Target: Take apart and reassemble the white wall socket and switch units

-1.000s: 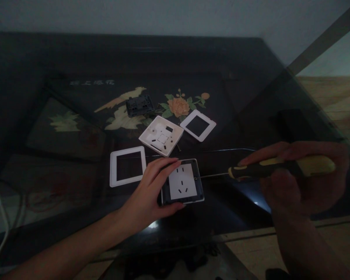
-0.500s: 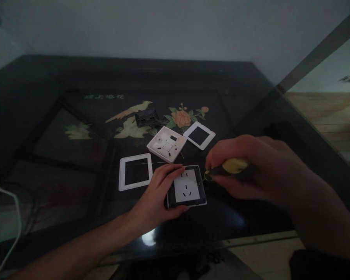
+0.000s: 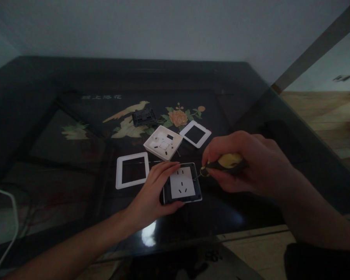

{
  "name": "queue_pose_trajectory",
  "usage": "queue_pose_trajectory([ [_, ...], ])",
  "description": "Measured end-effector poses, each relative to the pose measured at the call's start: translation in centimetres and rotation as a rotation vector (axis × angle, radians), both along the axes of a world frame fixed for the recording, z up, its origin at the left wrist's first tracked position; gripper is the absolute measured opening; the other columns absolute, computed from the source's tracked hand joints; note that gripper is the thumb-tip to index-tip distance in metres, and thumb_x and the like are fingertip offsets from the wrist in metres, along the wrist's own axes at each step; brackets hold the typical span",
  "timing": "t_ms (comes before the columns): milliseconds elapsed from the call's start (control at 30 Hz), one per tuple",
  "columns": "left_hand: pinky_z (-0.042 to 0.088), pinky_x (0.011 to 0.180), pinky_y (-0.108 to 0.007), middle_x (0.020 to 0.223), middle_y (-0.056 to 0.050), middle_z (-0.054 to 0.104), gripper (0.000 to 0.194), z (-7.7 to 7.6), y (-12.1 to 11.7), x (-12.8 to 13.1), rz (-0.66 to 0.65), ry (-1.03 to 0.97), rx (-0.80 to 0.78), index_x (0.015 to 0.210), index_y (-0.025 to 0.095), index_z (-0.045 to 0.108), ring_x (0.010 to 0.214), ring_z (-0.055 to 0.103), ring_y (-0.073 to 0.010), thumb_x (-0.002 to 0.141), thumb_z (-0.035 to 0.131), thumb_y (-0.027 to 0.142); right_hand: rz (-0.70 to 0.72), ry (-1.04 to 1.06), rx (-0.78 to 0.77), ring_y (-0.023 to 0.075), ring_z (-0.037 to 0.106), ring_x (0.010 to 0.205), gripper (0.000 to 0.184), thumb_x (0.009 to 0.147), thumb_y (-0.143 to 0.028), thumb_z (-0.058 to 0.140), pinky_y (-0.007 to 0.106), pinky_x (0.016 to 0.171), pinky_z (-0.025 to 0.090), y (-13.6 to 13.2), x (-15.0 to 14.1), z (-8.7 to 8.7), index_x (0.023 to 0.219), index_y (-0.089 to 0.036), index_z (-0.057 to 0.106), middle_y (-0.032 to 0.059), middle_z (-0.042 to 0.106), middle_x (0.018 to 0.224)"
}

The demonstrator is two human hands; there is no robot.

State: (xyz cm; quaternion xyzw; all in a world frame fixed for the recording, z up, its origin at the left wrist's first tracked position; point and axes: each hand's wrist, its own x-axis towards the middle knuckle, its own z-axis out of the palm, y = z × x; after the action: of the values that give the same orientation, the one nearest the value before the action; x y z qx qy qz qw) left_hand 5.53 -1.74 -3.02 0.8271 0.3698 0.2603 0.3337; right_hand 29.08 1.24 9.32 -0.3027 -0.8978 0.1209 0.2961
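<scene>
My left hand (image 3: 156, 190) grips a wall socket (image 3: 182, 186) by its left side, thumb at the near edge and fingers at the far edge. The socket has a white slotted face in a dark frame and lies face up on the dark glossy table (image 3: 84, 210). In my right hand (image 3: 247, 163) is a screwdriver (image 3: 229, 161) with a yellow and dark handle. Its thin shaft points left, and the tip meets the right side of the socket's frame. Just beyond the socket sits a white square mounting box (image 3: 160, 149), open side up.
One white cover frame (image 3: 119, 171) lies left of the socket, another cover frame (image 3: 208, 134) behind it to the right. A black socket part (image 3: 144, 116) rests farther back. A small screw (image 3: 178, 153) is beside the mounting box. A white cable (image 3: 16, 214) hangs at the left.
The whole view has shifted slightly, so things appear a little farther left. My right hand keeps the screwdriver at the socket's right side, its handle turned a little. The left hand's hold is unchanged.
</scene>
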Motion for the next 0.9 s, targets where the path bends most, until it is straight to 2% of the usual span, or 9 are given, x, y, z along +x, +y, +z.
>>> queue_pose_trajectory([
  [200,0.036,0.109,-0.060,0.143,-0.013,0.040,0.077,0.04,-0.16,-0.06,-0.003,-0.005,0.010,0.143,0.029,0.032,0.133,0.039,-0.0346,0.077,0.071,0.024,0.027,0.020,0.019,0.0093,0.064,0.057,0.015,0.085,-0.022,0.063,0.019,0.049,0.048,0.33,0.01,-0.07,0.093,-0.026,0.051,-0.0070,0.068,0.075],
  [400,0.037,0.110,-0.057,0.143,-0.012,0.039,0.076,-0.22,-0.27,-0.09,0.018,-0.011,0.004,0.144,0.029,0.033,0.133,0.039,-0.0332,0.078,0.070,0.026,-0.015,0.009,0.034,0.0115,0.064,0.055,0.011,0.086,-0.029,0.065,0.022,0.046,0.048,0.28,0.03,0.05,0.091,-0.027,0.055,-0.0061,0.068,0.073],
  [567,0.037,0.110,-0.057,0.141,-0.012,0.040,0.075,-0.02,-0.27,-0.11,0.012,0.009,0.012,0.143,0.029,0.033,0.132,0.039,-0.0327,0.078,0.072,0.025,-0.024,0.010,0.064,0.0087,0.061,0.052,0.017,0.085,-0.034,0.069,0.020,0.047,0.048,0.12,-0.08,-0.05,0.092,-0.025,0.057,-0.0070,0.068,0.072],
  [700,0.038,0.110,-0.056,0.142,-0.012,0.039,0.074,-0.06,-0.35,-0.19,0.021,0.014,0.011,0.142,0.029,0.033,0.133,0.039,-0.0334,0.079,0.072,0.028,-0.045,0.001,0.068,0.0107,0.065,0.056,0.018,0.085,-0.039,0.069,0.021,0.050,0.049,-0.04,-0.19,-0.08,0.094,-0.027,0.059,-0.0064,0.070,0.076],
  [900,0.039,0.109,-0.055,0.141,-0.013,0.040,0.073,0.00,-0.31,-0.11,0.018,0.020,0.023,0.141,0.028,0.034,0.132,0.040,-0.0337,0.079,0.072,0.029,0.007,0.038,0.055,0.0081,0.064,0.054,0.021,0.083,-0.032,0.072,0.018,0.050,0.048,0.08,-0.33,0.08,0.096,-0.022,0.059,-0.0063,0.070,0.073],
])
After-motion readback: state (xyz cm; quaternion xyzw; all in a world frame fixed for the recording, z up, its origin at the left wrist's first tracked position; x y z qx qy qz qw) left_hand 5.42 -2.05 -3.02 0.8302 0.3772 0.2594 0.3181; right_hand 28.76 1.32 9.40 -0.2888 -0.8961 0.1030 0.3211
